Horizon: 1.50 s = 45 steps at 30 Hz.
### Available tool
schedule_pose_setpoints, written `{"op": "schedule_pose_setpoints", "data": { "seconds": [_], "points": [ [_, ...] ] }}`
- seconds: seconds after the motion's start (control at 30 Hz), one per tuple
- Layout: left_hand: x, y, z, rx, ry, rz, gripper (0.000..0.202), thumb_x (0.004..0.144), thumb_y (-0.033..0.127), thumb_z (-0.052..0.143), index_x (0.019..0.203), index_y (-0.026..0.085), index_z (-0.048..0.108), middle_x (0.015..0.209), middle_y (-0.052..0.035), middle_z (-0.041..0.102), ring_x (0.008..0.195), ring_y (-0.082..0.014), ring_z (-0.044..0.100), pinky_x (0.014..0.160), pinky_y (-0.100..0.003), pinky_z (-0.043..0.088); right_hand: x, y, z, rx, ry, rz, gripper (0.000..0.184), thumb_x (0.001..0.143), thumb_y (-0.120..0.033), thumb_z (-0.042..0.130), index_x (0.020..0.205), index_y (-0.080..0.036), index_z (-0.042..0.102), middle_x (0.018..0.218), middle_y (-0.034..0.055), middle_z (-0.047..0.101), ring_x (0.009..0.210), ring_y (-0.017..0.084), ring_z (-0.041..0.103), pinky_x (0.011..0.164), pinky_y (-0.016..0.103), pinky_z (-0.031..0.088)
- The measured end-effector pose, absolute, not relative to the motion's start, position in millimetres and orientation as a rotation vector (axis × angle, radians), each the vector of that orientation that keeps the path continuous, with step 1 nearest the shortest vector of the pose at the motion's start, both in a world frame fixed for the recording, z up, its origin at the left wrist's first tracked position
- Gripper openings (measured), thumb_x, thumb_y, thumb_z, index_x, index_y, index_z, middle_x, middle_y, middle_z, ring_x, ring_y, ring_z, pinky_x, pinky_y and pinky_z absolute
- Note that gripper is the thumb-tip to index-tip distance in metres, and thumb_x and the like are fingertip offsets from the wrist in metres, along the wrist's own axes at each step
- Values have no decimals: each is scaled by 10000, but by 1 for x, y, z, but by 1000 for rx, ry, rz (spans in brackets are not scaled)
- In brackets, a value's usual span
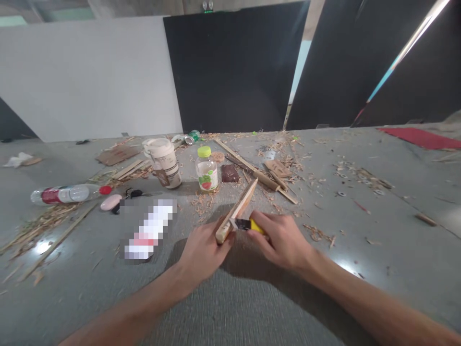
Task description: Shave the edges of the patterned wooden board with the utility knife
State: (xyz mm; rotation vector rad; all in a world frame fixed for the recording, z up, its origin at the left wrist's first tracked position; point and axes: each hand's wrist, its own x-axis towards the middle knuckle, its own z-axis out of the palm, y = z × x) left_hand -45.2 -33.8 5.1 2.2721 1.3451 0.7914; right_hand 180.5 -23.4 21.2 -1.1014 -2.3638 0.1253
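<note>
My left hand (pixel 204 251) is closed around the lower part of a pale wooden stick (pixel 242 204), which tilts up and away with its narrower end far from me. In my right hand (pixel 283 235) is a utility knife (pixel 256 227) with a yellow handle and a black front part. Its blade reaches left to the stick near the left hand; whether the edge is cutting in is too blurred to tell. Beyond the stick stands a clear bottle (pixel 207 173) with a lime-green cap and a fruit label. A brown square piece (pixel 229 173) lies beside that bottle.
A paper cup (pixel 163 163) with a lid stands left of the bottle. A plastic bottle (pixel 72 193) lies further left, near a blurred-out white object (pixel 149 233). Long wood strips (pixel 248 166) and shavings (pixel 203 204) litter the grey floor. Dark panels (pixel 237 72) rise behind.
</note>
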Motion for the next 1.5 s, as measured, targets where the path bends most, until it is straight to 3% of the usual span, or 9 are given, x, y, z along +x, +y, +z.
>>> {"op": "schedule_pose_setpoints", "data": {
  "seconds": [0.13, 0.27, 0.37, 0.67, 0.87, 1.0, 1.27, 1.37, 1.5],
  "points": [
    [-45, -32, 5, 2270, 1324, 799, 274, 1050, 357, 473, 1152, 195, 668, 977, -66, 737, 947, -242, 708, 837, -338, 542, 180, -24, 22, -1085, -2402, 39, 349, 1042, -450, 375, 818, -209, 492, 666, 7, 575, 535, 131, 454, 530, 307, 200],
    [-42, -32, 6, 2284, 1384, 813, 258, 1041, 345, 489, 1075, 184, 688, 950, -64, 737, 882, -235, 707, 772, -324, 529, 192, -10, 25, -1274, -2312, -177, 417, 1043, -517, 368, 819, -201, 524, 675, 27, 607, 514, 130, 435, 519, 304, 163],
    [-40, -33, 7, 2308, 1384, 815, 249, 1039, 343, 495, 1136, 202, 676, 969, -45, 736, 847, -228, 696, 731, -325, 500, 200, -4, 27, -1326, -2285, -283, 448, 1043, -534, 363, 819, -192, 547, 689, 37, 627, 509, 128, 427, 517, 299, 153],
    [-43, -32, 7, 2295, 1422, 763, 278, 1052, 365, 470, 1045, 178, 675, 873, -39, 720, 753, -207, 660, 682, -317, 448, 198, 1, 29, -1408, -2271, -299, 488, 1042, -558, 333, 843, -190, 584, 704, 40, 640, 522, 131, 441, 524, 294, 147],
    [-44, -38, 9, 2346, 1347, 785, 346, 1046, 354, 470, 1350, 228, 578, 980, -27, 728, 812, -222, 673, 685, -326, 479, 230, 21, 23, -1730, -2086, -272, 423, 1035, -535, 375, 835, -214, 563, 669, 13, 626, 542, 138, 466, 532, 283, 157],
    [-44, -38, 6, 2354, 1335, 777, 361, 1044, 346, 476, 1376, 235, 565, 958, -22, 730, 792, -224, 678, 677, -328, 485, 228, 19, 22, -1684, -2108, -211, 431, 1042, -530, 361, 810, -212, 535, 676, 17, 618, 556, 140, 477, 543, 287, 170],
    [-44, -35, 4, 2352, 1356, 816, 258, 1043, 313, 483, 1216, 208, 644, 931, -21, 738, 771, -216, 685, 677, -324, 478, 189, -19, 26, -1226, -2368, 3, 414, 1053, -512, 346, 816, -207, 494, 650, 4, 572, 528, 131, 452, 533, 305, 186],
    [-43, -35, 4, 2378, 1360, 820, 256, 1044, 304, 480, 1212, 204, 645, 909, -21, 739, 742, -215, 680, 658, -321, 469, 191, -19, 26, -1192, -2385, -52, 424, 1052, -518, 354, 815, -203, 510, 652, 10, 578, 532, 133, 456, 532, 310, 174],
    [-42, -36, 4, 2391, 1366, 819, 251, 1037, 311, 495, 1211, 205, 641, 1023, -41, 746, 854, -244, 706, 716, -344, 498, 202, -8, 24, -1274, -2332, -237, 454, 1045, -539, 357, 819, -192, 544, 667, 26, 600, 515, 129, 425, 529, 306, 157]
  ]
}}
